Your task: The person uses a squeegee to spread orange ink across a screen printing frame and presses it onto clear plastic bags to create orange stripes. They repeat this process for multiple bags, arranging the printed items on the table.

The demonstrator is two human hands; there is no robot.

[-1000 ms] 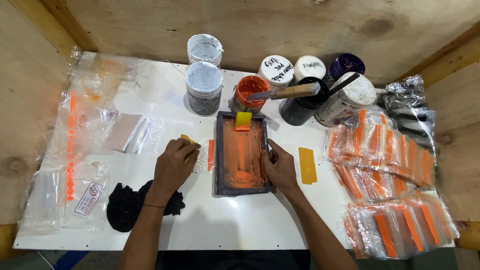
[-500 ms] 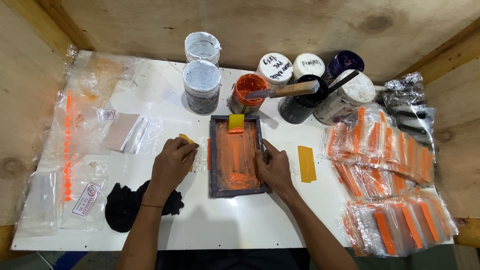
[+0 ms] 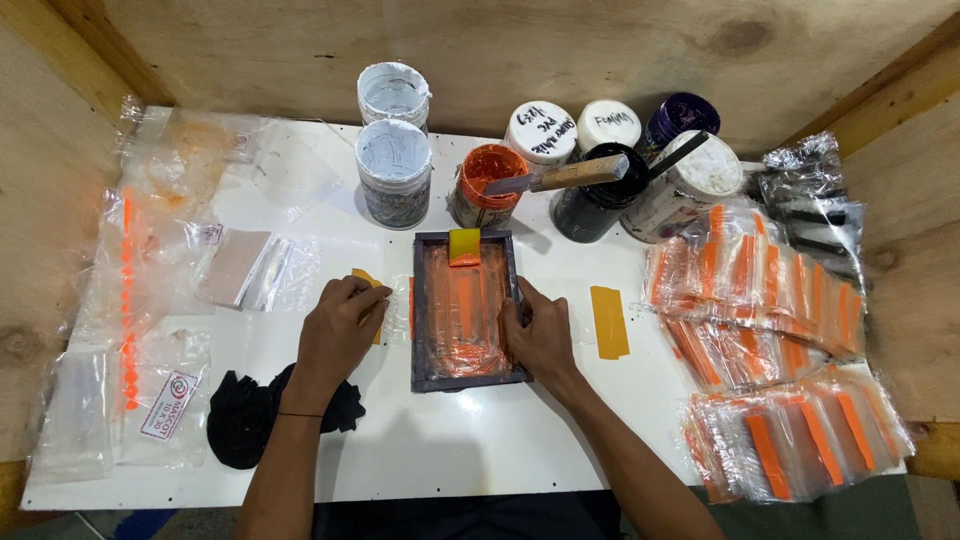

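A dark rectangular screen-print frame (image 3: pixel 419 300) smeared with orange ink lies flat on the white table (image 3: pixel 450 450). A small yellow squeegee (image 3: pixel 463 245) rests at its far end. My right hand (image 3: pixel 538 335) grips the frame's right edge. My left hand (image 3: pixel 337 333) presses down just left of the frame on a clear plastic bag with a yellow-orange strip (image 3: pixel 364 279) under the fingers. An orange ink jar (image 3: pixel 487 184) with a wooden-handled spatula (image 3: pixel 560 176) across it stands behind the frame.
Two white tubs (image 3: pixel 394 160) and several ink jars (image 3: pixel 640 170) line the back. Piles of bagged orange strips (image 3: pixel 770 340) fill the right side. A yellow strip (image 3: pixel 608 322) lies right of the frame, a black cloth (image 3: pixel 245 415) near my left wrist, clear bags (image 3: pixel 150 290) at left.
The view has shifted slightly. Both hands stay at the frame's sides; the left hand has settled a little closer to the frame.
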